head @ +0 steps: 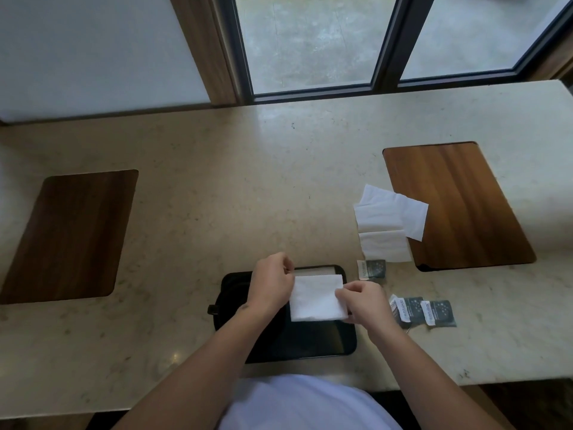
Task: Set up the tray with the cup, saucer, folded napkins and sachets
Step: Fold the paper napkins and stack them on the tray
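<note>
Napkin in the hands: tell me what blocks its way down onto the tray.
Nothing visible. Both the left hand and right hand pinch the napkin directly above the black tray, whose surface beneath shows bare.

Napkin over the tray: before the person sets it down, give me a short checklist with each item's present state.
1. Napkin held at both sides: ok; left hand pinches its left edge, right hand its right edge.
2. Napkin folded flat: ok; it reads as a neat rectangle.
3. Tray under the napkin with bare surface: ok.
4. Spare napkins at hand: ok; loose on the counter, overlapping the wooden inlay.
5. Sachets on the tray: not ok; all lie on the counter to its right.
6. Cup and saucer present: cannot tell; a dark shape sits under the left forearm.
</note>
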